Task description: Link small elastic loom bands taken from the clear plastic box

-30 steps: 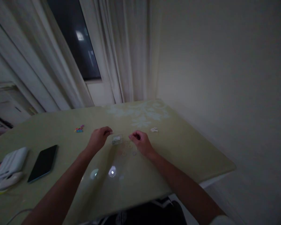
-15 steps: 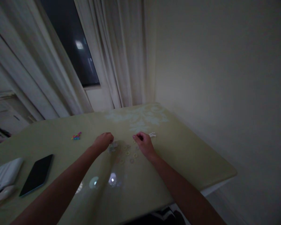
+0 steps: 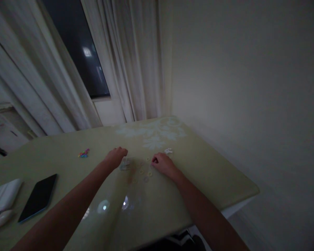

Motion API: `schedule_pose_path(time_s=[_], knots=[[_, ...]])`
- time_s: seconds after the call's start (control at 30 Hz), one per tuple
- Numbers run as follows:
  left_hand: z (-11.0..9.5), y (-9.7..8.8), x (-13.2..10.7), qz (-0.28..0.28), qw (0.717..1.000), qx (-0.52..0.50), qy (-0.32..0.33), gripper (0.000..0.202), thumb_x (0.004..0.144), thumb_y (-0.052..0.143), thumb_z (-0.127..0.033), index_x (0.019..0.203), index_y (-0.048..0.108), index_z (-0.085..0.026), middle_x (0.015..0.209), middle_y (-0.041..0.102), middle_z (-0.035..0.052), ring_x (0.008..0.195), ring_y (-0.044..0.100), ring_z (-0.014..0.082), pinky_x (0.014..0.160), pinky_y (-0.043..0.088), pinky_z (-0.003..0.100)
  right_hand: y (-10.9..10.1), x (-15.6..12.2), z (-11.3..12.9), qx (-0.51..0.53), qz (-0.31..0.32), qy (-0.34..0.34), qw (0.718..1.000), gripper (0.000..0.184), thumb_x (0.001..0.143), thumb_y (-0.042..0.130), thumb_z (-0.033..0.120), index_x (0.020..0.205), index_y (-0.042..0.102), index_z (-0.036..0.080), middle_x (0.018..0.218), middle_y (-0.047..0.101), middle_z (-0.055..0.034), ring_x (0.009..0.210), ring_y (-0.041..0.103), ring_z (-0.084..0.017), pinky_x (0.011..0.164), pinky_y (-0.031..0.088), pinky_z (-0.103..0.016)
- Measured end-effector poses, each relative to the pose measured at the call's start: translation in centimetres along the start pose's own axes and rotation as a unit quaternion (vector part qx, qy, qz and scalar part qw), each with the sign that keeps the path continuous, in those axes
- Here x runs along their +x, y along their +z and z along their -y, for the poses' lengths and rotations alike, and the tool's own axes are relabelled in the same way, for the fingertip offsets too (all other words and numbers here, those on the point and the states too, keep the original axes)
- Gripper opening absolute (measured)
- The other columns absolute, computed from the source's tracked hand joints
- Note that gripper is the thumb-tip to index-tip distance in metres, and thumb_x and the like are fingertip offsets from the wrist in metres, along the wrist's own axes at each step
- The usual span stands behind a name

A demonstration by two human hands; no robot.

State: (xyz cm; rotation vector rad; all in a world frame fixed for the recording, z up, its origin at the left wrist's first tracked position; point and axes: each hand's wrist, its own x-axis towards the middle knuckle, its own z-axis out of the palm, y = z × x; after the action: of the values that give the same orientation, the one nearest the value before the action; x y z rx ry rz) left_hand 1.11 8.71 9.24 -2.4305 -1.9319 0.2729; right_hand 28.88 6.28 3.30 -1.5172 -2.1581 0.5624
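The left hand [image 3: 116, 157] by a clear box [image 3: 125, 164] and right hand [image 3: 162, 162] by small rings [image 3: 141, 172] are curled, any hold unclear, wide tabletop [image 3: 211, 181] stretching to its right edge.

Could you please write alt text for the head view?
A person's left hand is near a small transparent box and the right hand near small pale rings on a glossy greenish table. A black rectangular device lies at left.

A glossy pale-green table [image 3: 199, 184] bears small pale rings [image 3: 150, 174] and a clear box [image 3: 125, 164] centrally, multicoloured bits [image 3: 84, 153] and white pieces [image 3: 168, 151] nearer its far edge, a flat black device [image 3: 38, 198] leftward.
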Motion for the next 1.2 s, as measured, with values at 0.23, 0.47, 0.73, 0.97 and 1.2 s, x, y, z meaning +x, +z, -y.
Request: schedule_pose_path(time_s=[0.23, 0.47, 0.73, 0.97, 1.2], knots=[[-2.6, -0.4, 0.3, -0.006, 0.997, -0.039, 0.062, 0.028, 0.1, 0.066, -0.035, 0.123, 0.067, -0.018, 0.128, 0.069, 0.0093, 0.111, 0.069, 0.0247, 0.095, 0.058, 0.047, 0.6, -0.5, 0.7, -0.047, 0.004, 0.007, 0.999, 0.012, 0.09, 0.065, 0.019, 0.094, 0.075, 0.015, 0.099, 0.074, -0.0119, 0.09, 0.067, -0.022, 0.076, 0.043, -0.029], [-5.5, 0.9, 0.1, 0.031, 0.992, -0.063, 0.101, 0.029, 0.1, 0.067, -0.035, 0.124, 0.067, -0.019, 0.126, 0.069, 0.0091, 0.108, 0.07, 0.0239, 0.093, 0.06, 0.046, -0.8, -0.6, 1.1, -0.026, 0.031, -0.026, 0.999, 0.016, 0.092, 0.066, 0.02, 0.103, 0.077, 0.017, 0.099, 0.076, -0.0077, 0.09, 0.067, -0.018, 0.076, 0.044, -0.025], [-5.5, 1.2, 0.2, 0.049, 0.991, -0.086, 0.095, 0.031, 0.1, 0.067, -0.036, 0.125, 0.066, -0.018, 0.126, 0.069, 0.0092, 0.106, 0.07, 0.0234, 0.091, 0.06, 0.045, -1.3, -1.3, 2.0, -0.028, 0.107, -0.055, 0.992, 0.014, 0.078, 0.074, 0.019, 0.09, 0.082, 0.022, 0.082, 0.078, -0.002, 0.07, 0.066, -0.015, 0.061, 0.038, -0.023], [-6.2, 0.8, -0.9, -0.027, 0.98, -0.18, 0.078, 0.015, 0.097, 0.069, -0.028, 0.104, 0.069, -0.015, 0.096, 0.073, 0.0037, 0.086, 0.07, 0.0182, 0.08, 0.059, 0.036, -0.9, -2.2, 3.1, -0.09, 0.104, -0.067, 0.988, 0.014, 0.078, 0.073, 0.031, 0.082, 0.079, 0.019, 0.087, 0.078, -0.0094, 0.078, 0.069, -0.024, 0.066, 0.041, -0.029], [-6.6, 4.2, -3.6, -0.11, 0.936, -0.32, 0.096, 0.025, 0.085, 0.055, -0.009, 0.097, 0.072, -0.021, 0.083, 0.078, 0.0031, 0.076, 0.072, 0.0172, 0.072, 0.052, 0.026, -2.8, 0.2, 3.0, -0.072, 0.017, -0.047, 0.996, 0.012, 0.088, 0.067, 0.027, 0.096, 0.073, 0.019, 0.097, 0.076, -0.0069, 0.088, 0.067, -0.02, 0.073, 0.04, -0.028]])
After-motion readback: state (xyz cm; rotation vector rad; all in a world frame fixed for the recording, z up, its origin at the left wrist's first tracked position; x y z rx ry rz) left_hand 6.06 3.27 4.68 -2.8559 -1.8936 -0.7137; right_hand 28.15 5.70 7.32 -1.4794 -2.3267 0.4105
